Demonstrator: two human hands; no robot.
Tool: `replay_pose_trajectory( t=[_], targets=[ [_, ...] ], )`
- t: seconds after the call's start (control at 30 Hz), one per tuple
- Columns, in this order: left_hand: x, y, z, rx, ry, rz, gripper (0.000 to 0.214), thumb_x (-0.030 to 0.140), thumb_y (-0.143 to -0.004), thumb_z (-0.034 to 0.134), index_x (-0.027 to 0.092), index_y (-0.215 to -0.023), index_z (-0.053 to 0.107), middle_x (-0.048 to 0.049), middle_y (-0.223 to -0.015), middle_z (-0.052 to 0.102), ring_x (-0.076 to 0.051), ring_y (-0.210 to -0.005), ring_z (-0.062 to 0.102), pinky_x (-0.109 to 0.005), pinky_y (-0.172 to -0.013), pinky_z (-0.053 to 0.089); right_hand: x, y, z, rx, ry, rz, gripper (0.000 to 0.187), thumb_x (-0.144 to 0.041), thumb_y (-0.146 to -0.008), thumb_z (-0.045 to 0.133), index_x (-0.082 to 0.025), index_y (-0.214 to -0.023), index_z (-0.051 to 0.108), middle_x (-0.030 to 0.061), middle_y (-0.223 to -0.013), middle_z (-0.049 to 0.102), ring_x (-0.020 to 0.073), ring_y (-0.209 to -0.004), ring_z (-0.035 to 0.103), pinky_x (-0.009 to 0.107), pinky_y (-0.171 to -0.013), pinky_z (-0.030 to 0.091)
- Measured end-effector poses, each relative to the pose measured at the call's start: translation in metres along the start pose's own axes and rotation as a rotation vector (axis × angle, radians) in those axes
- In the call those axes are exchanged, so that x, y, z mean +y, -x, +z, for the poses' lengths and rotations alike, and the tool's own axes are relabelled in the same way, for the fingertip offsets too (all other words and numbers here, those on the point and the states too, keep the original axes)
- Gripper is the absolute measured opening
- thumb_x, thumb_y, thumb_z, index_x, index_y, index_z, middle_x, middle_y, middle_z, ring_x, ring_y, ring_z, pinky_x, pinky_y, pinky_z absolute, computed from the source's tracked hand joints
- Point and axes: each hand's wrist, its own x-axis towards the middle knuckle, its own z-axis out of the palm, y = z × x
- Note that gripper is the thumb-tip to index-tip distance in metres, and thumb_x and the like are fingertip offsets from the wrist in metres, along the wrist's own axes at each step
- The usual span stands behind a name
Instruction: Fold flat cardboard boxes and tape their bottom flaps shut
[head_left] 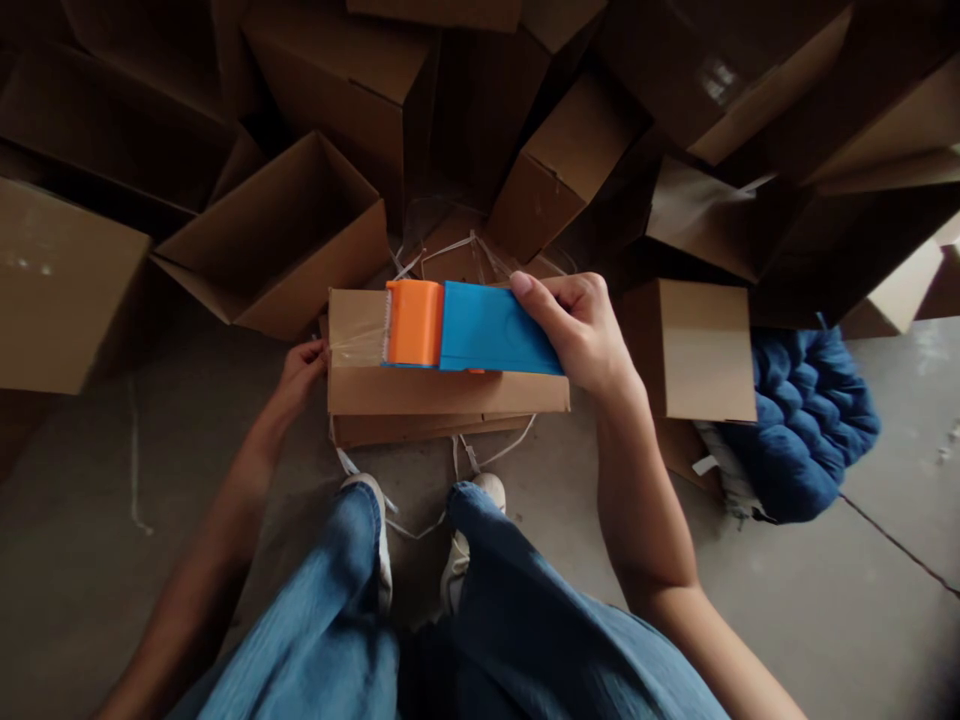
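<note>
Right hand [574,335], mine: closed around the blue body of a handheld tape dispenser [491,328], thumb lying along its top, orange roll housing [415,323] toward my left.

Item: the dispenser's toothed cutter [387,320], resting over the top of a closed cardboard carton [442,392] directly in front of my feet.

Item: clear packing tape [356,335], running from the cutter across the carton top to its left edge.

Left hand [300,375]: fingers curled at that edge, against the tape; whether gripping or merely pressing, I cannot tell.

Item: a second carton [427,432], under the first, on a concrete floor [112,550].

Item: loose white strapping [495,450], trailing around both.

Nearby: an open carton [277,240] beyond my left hand, a closed carton [690,350] past my right, and a blue quilted cushion [806,425].

Step in hand, as I judge it: laying tape over the carton top. Next move calls for firm pressure along the strip and a clean cut on the teeth.
</note>
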Motion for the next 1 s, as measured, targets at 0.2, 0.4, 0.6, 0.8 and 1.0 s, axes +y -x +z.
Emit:
replay_pose_trajectory(
  t=[0.2,0.4,0.6,0.8,1.0],
  targets=[
    [0.009,0.003,0.016,0.048,0.057,-0.052,0.054,0.061,-0.044,0.092,0.023,-0.057,0.057,-0.0018,-0.051,0.058,-0.025,-0.072,0.066,-0.032,-0.055,0.045,0.000,0.000,0.000,0.005,-0.001,0.006,0.071,-0.079,-0.092,0.049,-0.022,-0.059,0.020,-0.0034,-0.058,0.016,0.0086,-0.055,0.018,0.030,-0.049,0.013],
    [0.006,0.004,0.016,0.092,0.036,-0.098,0.056,0.059,-0.042,0.093,0.021,-0.057,0.056,-0.0020,-0.054,0.060,-0.021,-0.064,0.062,-0.031,-0.055,0.045,-0.001,0.000,0.001,0.015,-0.018,-0.016,0.071,-0.078,-0.092,0.051,-0.023,-0.058,0.020,-0.0040,-0.059,0.016,0.0082,-0.055,0.018,0.030,-0.050,0.013],
    [0.004,0.004,0.019,0.139,0.110,-0.176,0.059,0.060,-0.035,0.094,0.020,-0.058,0.059,-0.0006,-0.053,0.057,-0.016,-0.057,0.055,-0.030,-0.052,0.042,-0.001,0.001,0.000,0.011,-0.026,-0.020,0.071,-0.076,-0.093,0.051,-0.023,-0.058,0.020,-0.0043,-0.059,0.017,0.0084,-0.055,0.017,0.030,-0.051,0.013],
    [0.009,0.002,0.016,0.163,0.153,-0.294,0.052,0.043,-0.030,0.098,0.020,-0.061,0.063,-0.0023,-0.057,0.064,-0.022,-0.067,0.063,-0.029,-0.053,0.046,0.000,0.002,0.001,0.017,-0.029,-0.034,0.069,-0.071,-0.096,0.051,-0.023,-0.058,0.020,-0.0043,-0.060,0.017,0.0082,-0.055,0.017,0.030,-0.051,0.014],
    [0.008,0.002,0.017,0.154,0.190,-0.229,0.044,0.041,-0.035,0.093,0.024,-0.063,0.065,-0.0022,-0.063,0.069,-0.027,-0.075,0.069,-0.030,-0.057,0.052,0.001,0.003,0.001,0.023,-0.041,-0.049,0.069,-0.072,-0.096,0.051,-0.022,-0.059,0.020,-0.0044,-0.060,0.016,0.0074,-0.055,0.016,0.030,-0.051,0.013]
  ],
)
